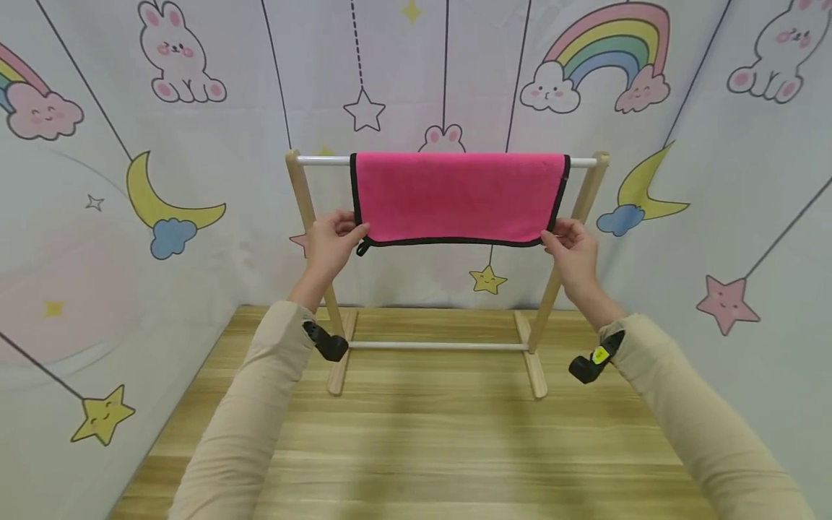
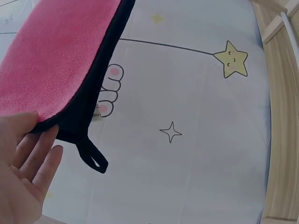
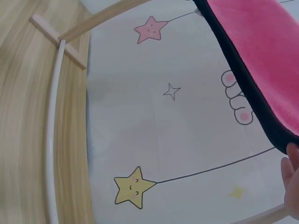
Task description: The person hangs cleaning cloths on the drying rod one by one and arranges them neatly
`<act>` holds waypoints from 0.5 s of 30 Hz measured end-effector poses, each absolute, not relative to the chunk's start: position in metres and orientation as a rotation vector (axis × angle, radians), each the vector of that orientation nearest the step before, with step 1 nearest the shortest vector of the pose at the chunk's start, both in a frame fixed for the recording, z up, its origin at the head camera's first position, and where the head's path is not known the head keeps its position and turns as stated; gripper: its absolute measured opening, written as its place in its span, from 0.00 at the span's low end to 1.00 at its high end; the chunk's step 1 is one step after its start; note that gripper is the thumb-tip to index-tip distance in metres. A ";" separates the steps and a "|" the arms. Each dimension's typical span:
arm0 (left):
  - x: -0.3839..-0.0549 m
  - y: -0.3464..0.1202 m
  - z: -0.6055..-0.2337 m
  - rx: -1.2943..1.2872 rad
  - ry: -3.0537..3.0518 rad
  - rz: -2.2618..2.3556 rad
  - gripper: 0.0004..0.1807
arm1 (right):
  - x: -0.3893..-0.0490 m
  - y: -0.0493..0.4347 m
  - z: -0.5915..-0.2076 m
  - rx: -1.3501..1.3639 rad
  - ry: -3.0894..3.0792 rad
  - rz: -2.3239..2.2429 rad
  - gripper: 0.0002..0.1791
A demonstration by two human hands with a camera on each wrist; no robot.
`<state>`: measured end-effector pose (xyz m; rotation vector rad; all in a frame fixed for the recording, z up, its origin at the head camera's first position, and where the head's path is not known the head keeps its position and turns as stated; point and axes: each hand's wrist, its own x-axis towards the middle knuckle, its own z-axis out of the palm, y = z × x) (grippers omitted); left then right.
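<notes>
A pink towel (image 1: 458, 195) with black edging hangs folded over the white top bar (image 1: 325, 161) of a wooden rack. My left hand (image 1: 330, 242) pinches its lower left corner between thumb and fingers, and a black hanging loop (image 2: 93, 156) dangles beside that corner in the left wrist view. At the lower right corner, my right hand (image 1: 575, 253) pinches the edge with thumb and fingers. Only a few fingertips of that hand show at the border of the right wrist view.
The rack's wooden feet (image 1: 535, 372) stand on a wood-grain table (image 1: 429, 440), joined by a white lower bar (image 1: 438, 346). A white curtain (image 1: 416, 282) printed with stars, moons and rabbits surrounds the table at the back and sides.
</notes>
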<state>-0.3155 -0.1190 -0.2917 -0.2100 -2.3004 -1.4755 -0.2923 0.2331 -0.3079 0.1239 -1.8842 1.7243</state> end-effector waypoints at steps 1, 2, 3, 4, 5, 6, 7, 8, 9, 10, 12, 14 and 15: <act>-0.316 -0.119 -0.293 -0.208 -2.300 -1.476 0.16 | -0.295 0.234 -0.310 0.118 -1.894 1.734 0.07; -0.316 -0.119 -0.293 -0.209 -2.285 -1.479 0.16 | -0.297 0.235 -0.312 0.115 -1.894 1.730 0.06; -0.317 -0.119 -0.293 -0.219 -2.260 -1.491 0.16 | -0.298 0.235 -0.312 0.118 -1.889 1.720 0.06; -0.317 -0.119 -0.293 -0.223 -2.232 -1.501 0.15 | -0.300 0.235 -0.313 0.124 -1.874 1.708 0.05; -0.318 -0.119 -0.293 -0.229 -2.207 -1.507 0.15 | -0.300 0.235 -0.313 0.132 -1.858 1.697 0.05; -0.318 -0.119 -0.294 -0.231 -2.194 -1.512 0.15 | -0.301 0.235 -0.314 0.135 -1.839 1.694 0.05; -0.318 -0.119 -0.295 -0.235 -2.190 -1.513 0.15 | -0.300 0.235 -0.314 0.138 -1.831 1.686 0.05; -0.318 -0.120 -0.297 -0.244 -2.199 -1.509 0.15 | -0.300 0.235 -0.315 0.134 -1.829 1.685 0.05; -0.319 -0.120 -0.299 -0.247 -2.218 -1.498 0.15 | -0.300 0.236 -0.316 0.126 -1.836 1.685 0.05; -0.319 -0.121 -0.301 -0.250 -2.237 -1.490 0.15 | -0.300 0.236 -0.318 0.117 -1.843 1.690 0.05; -0.320 -0.121 -0.306 -0.252 -2.265 -1.470 0.14 | -0.299 0.236 -0.320 0.095 -1.858 1.710 0.06; -0.322 -0.121 -0.308 -0.260 -2.260 -1.456 0.14 | -0.298 0.236 -0.320 0.087 -1.864 1.723 0.06; -0.323 -0.121 -0.309 -0.259 -2.247 -1.450 0.14 | -0.298 0.235 -0.319 0.092 -1.859 1.727 0.07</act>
